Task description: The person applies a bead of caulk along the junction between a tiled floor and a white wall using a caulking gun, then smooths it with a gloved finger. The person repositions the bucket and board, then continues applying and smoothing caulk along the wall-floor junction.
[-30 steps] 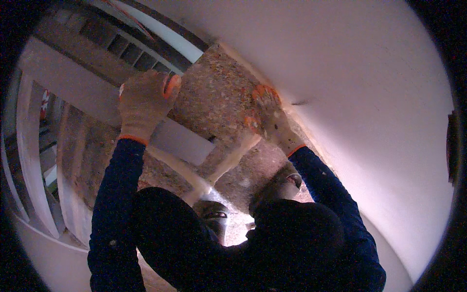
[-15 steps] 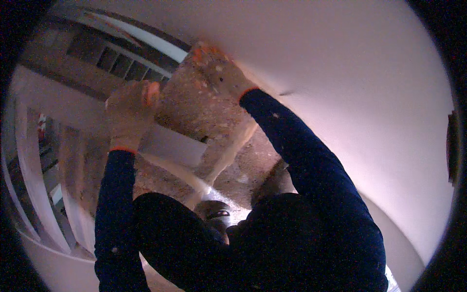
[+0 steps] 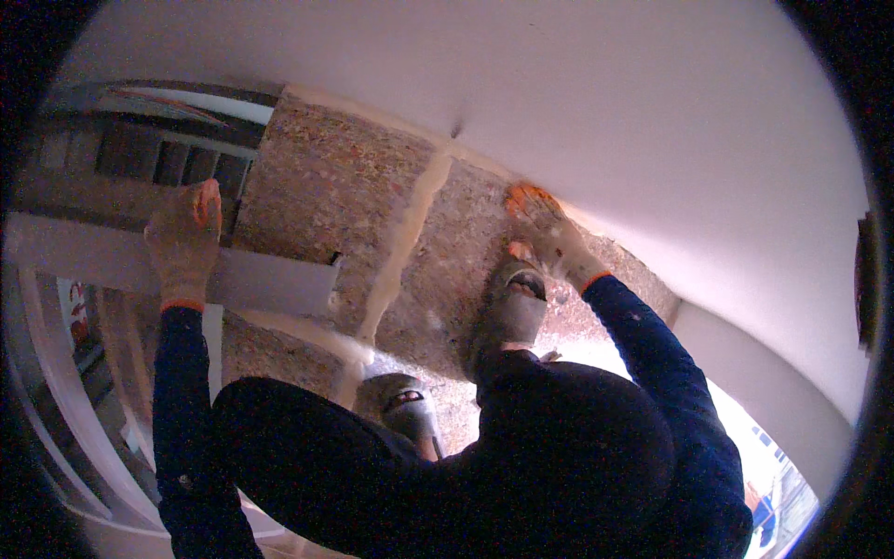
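Note:
My left hand [image 3: 181, 244], in a pale knit glove with orange on the fingers, is closed on the white rail [image 3: 279, 279] at the left. My right hand [image 3: 548, 228], gloved the same way, lies on the speckled brown floor panel [image 3: 326, 177] close to the wall. Its fingers are stretched out, with the thumb apart, and nothing shows in it. My right foot in a grey shoe [image 3: 520, 307] stands just beside that hand. The fingers on the far side of the rail are hidden.
A pale smooth wall [image 3: 652, 121] runs along the far and right sides. Tan seams [image 3: 410, 224] cross the panels. Past the panel's left edge lies a dark drop with stair-like shapes [image 3: 177, 163]. White balusters [image 3: 70, 363] stand at the lower left. My left shoe [image 3: 403, 396] rests near a bright patch.
My right hand has moved from the panel's far left part rightward along the wall to beside my right foot. My left hand stays at the rail. The view has shifted, showing more panel.

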Demonstrator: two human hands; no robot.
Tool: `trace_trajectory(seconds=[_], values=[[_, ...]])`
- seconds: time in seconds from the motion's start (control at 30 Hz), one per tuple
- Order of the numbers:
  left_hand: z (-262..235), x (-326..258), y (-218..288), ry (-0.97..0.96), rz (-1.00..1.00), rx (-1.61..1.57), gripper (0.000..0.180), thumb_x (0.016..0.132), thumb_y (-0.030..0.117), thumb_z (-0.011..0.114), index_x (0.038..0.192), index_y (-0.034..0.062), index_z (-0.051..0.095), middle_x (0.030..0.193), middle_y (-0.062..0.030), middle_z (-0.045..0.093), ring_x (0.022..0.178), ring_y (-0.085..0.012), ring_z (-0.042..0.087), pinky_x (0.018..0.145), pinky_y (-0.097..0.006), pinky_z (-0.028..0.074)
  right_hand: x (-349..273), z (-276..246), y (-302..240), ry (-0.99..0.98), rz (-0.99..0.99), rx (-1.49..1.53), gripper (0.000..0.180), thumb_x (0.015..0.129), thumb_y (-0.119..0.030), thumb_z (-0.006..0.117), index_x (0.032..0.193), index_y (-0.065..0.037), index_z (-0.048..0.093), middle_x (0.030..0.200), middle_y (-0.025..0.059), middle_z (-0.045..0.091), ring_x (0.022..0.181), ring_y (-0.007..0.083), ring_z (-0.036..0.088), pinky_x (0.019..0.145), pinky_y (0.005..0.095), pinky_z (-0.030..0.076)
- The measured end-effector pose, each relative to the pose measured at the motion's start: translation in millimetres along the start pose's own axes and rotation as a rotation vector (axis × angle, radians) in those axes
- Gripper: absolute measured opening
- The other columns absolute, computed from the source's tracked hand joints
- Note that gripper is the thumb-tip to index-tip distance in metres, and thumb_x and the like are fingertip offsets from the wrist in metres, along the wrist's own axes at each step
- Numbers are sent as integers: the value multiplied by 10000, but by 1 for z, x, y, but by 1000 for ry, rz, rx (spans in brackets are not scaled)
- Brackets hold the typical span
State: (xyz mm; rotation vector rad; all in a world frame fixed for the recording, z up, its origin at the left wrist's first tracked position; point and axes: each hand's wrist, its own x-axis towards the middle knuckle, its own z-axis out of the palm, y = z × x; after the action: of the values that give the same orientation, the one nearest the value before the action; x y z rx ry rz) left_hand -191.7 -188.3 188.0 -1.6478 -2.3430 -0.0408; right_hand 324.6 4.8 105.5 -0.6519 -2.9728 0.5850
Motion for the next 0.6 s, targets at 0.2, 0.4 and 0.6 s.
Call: trace_trajectory(seconds=[0.2,0.4,0.6], values=[[-13,9,4,-261,-95,28,385,1028,445,505,998,147,746,972,-109,741,874,-337,713,743,-475,557,84,23,-53,-59,-106,146,639,976,-423,587,1477,-44,467,1572,204,399,1475,372,348,1218,484,291],[-30,13,7,-253,62,-49,381,1036,434,481,996,155,737,960,-108,741,848,-352,711,729,-478,558,146,45,-19,-642,144,308,573,970,-391,611,1478,-146,510,1556,162,447,1454,323,383,1228,428,287],[-26,13,5,-273,42,80,337,1036,413,492,1034,168,724,971,-112,749,864,-349,712,733,-487,558,45,0,-18,-125,-61,-97,605,972,-435,610,1468,-103,514,1579,161,415,1481,359,332,1222,471,285]])
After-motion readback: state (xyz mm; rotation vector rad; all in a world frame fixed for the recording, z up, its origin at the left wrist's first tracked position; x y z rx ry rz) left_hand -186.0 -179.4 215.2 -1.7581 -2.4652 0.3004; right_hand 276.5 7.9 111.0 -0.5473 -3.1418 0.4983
